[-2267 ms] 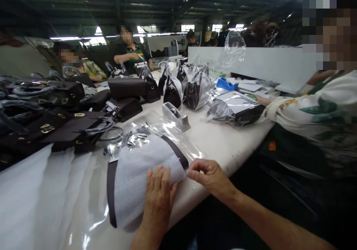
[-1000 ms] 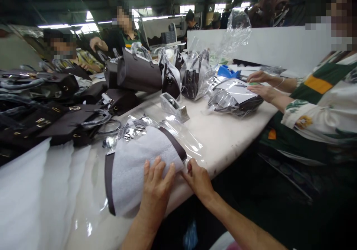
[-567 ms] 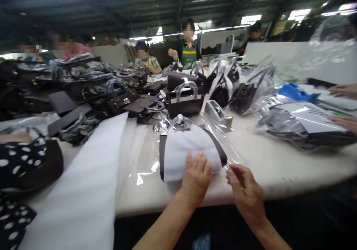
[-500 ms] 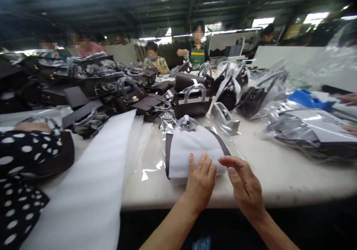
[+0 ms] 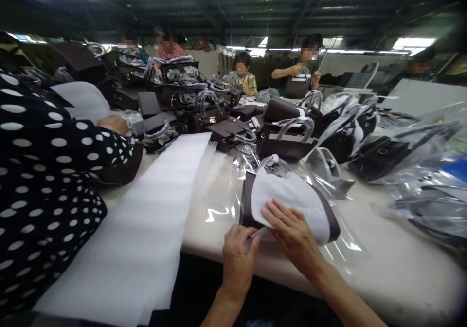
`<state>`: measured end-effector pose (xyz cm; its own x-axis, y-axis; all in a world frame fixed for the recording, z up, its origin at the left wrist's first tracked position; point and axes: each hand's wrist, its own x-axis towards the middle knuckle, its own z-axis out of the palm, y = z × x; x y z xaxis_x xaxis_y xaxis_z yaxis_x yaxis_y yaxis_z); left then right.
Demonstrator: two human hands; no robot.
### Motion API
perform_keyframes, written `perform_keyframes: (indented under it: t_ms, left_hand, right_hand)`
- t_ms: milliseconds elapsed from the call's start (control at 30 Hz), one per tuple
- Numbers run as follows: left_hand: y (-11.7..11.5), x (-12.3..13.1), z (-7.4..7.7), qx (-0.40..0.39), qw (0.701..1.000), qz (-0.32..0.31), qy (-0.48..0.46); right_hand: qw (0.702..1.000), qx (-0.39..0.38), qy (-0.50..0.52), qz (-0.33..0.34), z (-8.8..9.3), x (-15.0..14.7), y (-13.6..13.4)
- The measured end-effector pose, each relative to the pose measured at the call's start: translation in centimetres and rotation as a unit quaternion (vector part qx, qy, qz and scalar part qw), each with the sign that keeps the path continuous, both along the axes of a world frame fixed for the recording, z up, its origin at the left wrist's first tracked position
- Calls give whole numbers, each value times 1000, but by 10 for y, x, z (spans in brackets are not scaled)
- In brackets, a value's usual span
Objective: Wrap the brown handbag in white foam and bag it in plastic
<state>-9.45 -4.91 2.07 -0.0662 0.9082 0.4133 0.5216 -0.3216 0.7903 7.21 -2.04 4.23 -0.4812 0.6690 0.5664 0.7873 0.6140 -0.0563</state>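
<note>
A dark brown handbag (image 5: 332, 222) lies on its side on the white table (image 5: 394, 268), wrapped in a white foam sheet (image 5: 292, 195) and lying in a clear plastic bag (image 5: 222, 205). My right hand (image 5: 294, 234) lies flat on the foam with its fingers stretched out, holding nothing. My left hand (image 5: 237, 261) is at the table's near edge. Its fingers pinch the foam sheet's near left corner, just under my right hand's fingertips. The bag's wrapped handles (image 5: 272, 164) stick out at the far end.
A person in a black polka-dot top (image 5: 44, 181) leans in at the left. A long white foam strip (image 5: 153, 225) lies between us. A tape dispenser (image 5: 326, 169), loose brown handbags (image 5: 288, 139) and bagged handbags (image 5: 394, 152) crowd the table. Several workers sit beyond.
My view has swung left. My left hand came off the top of the foam and now pinches its near corner. My right hand moved from beside the bag onto the foam.
</note>
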Motion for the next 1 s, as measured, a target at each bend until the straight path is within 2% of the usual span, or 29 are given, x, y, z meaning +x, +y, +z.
perform_keyframes:
  t_ms: [100, 167, 267, 333, 400, 500, 567, 633, 733, 867, 933, 1000]
  left_hand:
    - [14, -1, 7, 148, 986, 30, 75]
    - [27, -5, 15, 183, 980, -22, 72]
    - [43, -15, 27, 166, 980, -99, 34]
    - [43, -22, 26, 154, 984, -85, 16]
    - [34, -27, 17, 130, 989, -65, 22]
    - [16, -26, -4, 85, 992, -49, 81]
    - [10, -22, -14, 102, 987, -42, 117]
    - [11, -19, -16, 145, 979, -55, 136]
    - [18, -15, -11, 156, 976, -88, 122]
    - [27, -14, -2, 205, 964, -79, 149]
    - [31, -13, 5, 234, 950, -116, 169]
    - [37, -11, 13, 227, 948, -161, 154]
  right_hand:
    - [996, -8, 80, 27, -1, 5, 0]
    - [992, -25, 114, 47, -2, 8, -2]
    - [989, -46, 124, 61, -4, 11, -5]
    - [988, -48, 133, 53, -4, 11, -6]
    - [986, -48, 151, 44, -3, 10, -5]
    - [985, -53, 158, 54, -2, 9, -2]
    - [984, -56, 160, 58, -2, 10, -2]
    - [983, -55, 165, 54, 0, 11, -2]
    - [983, -55, 172, 44, 2, 13, -3]
    - [987, -44, 153, 35, 2, 12, -2]
    - [990, -33, 137, 19, 2, 10, -1]
    - [992, -26, 127, 2, 4, 8, 2]
